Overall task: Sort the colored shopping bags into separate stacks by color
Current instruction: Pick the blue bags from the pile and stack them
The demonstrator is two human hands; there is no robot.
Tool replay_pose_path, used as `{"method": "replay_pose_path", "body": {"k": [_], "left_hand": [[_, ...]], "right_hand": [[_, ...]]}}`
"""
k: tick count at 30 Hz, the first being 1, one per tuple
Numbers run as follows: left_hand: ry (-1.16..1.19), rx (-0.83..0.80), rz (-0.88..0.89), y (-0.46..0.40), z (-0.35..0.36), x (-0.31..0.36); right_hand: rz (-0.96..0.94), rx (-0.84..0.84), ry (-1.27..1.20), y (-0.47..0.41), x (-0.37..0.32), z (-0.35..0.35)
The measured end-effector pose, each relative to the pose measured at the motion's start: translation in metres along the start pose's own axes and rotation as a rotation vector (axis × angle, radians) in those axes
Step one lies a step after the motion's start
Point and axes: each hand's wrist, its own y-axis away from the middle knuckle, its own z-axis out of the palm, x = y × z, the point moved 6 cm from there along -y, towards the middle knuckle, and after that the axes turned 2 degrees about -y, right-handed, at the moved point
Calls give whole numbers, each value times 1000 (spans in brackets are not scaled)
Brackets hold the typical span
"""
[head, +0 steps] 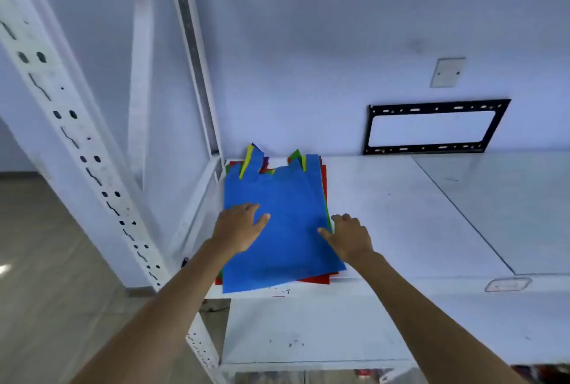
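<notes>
A mixed stack of flat shopping bags lies at the left end of a white shelf (401, 214). A blue bag (287, 198) is on top. Under it, edges of red bags (317, 279) show at the front and right, and yellow handles (246, 161) and green handles (295, 154) stick out at the back. My left hand (239, 224) rests flat on the blue bag's left side, fingers straight. My right hand (350, 235) is at the stack's right edge, thumb on the blue bag and fingers curled round the edge.
White perforated rack uprights (77, 136) stand left of the stack. A black metal bracket (431, 127) leans on the wall at the back of the shelf. A lower white shelf (308, 337) lies beneath. The floor is at the left.
</notes>
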Motion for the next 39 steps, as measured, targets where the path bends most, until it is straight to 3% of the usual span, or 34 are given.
{"method": "replay_pose_path", "body": {"k": [6, 14, 17, 21, 23, 26, 29, 32, 34, 36, 39], "left_hand": [[-44, -325, 20, -31, 57, -29], [-181, -358, 140, -57, 74, -42], [-239, -357, 167, -63, 74, -46], [-328, -277, 195, -60, 62, -35], [-188, -194, 240, -49, 47, -12], [76, -260, 345, -19, 33, 29], [-57, -285, 434, 2, 38, 51], [-87, -160, 392, 1, 44, 48], [-59, -77, 345, -1, 44, 42], [-30, -14, 295, -4, 43, 35], [-25, 5, 254, -4, 42, 32]], "right_hand": [[188, -100, -127, -20, 2, 28], [214, 118, -157, -30, -4, 20], [197, 117, -233, -30, -12, 22], [274, 56, -432, -38, -6, 29], [275, 26, -520, -44, -6, 27], [322, -35, -850, -50, -7, 22], [363, -161, -1171, -50, -12, 22], [412, -178, -1316, -49, -8, 23], [430, -78, -1119, -47, 4, 20], [348, -32, -652, -43, 14, 15], [283, -173, -415, -34, 13, 26]]}}
